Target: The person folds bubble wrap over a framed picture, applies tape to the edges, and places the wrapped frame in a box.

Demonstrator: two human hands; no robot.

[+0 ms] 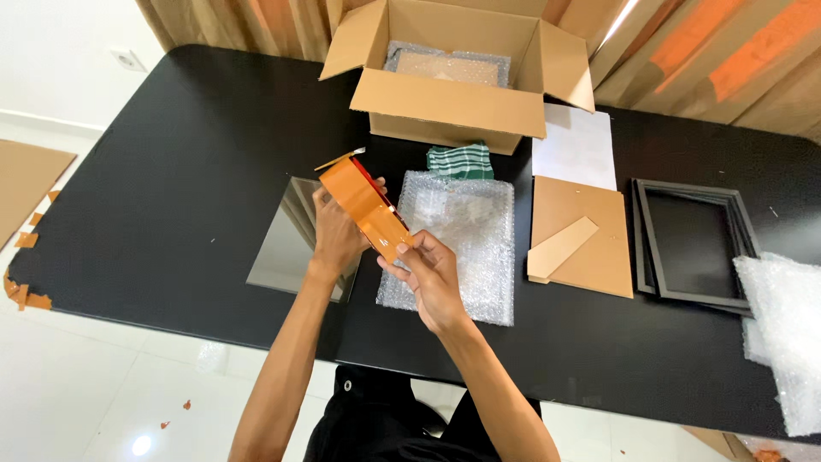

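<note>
You hold a roll of brown packing tape (366, 205) above the black table (171, 171), tilted so that its broad orange-brown band faces the camera and its far end points up and to the left. A short loose strip of tape sticks out at that far end, and a thin red edge — probably part of a dispenser, though you cannot tell for sure — shows along the roll's right side. The surface is glossy and catches a pale highlight near its near end.

Your left hand (335, 233) is clenched round the roll from behind and below, fingers wrapped up its left side. Your right hand (430, 272) pinches the near end of the tape between thumb and forefinger, the other fingers curled loosely under.

Just beyond and beneath your right hand lies a flat packet wrapped in bubble wrap (462, 239). To the left of it, under your left wrist, a bare glass pane (286, 239) rests on the table. At the far side stands an open cardboard box (453, 94) with more bubble wrap inside, and a folded green-and-white cloth (460, 161) lies just in front of it. To the right sit a white sheet (575, 145), a brown backing board (590, 231) with its stand, then black picture frames (693, 244) — and a loose heap of bubble wrap at the right edge.
</note>
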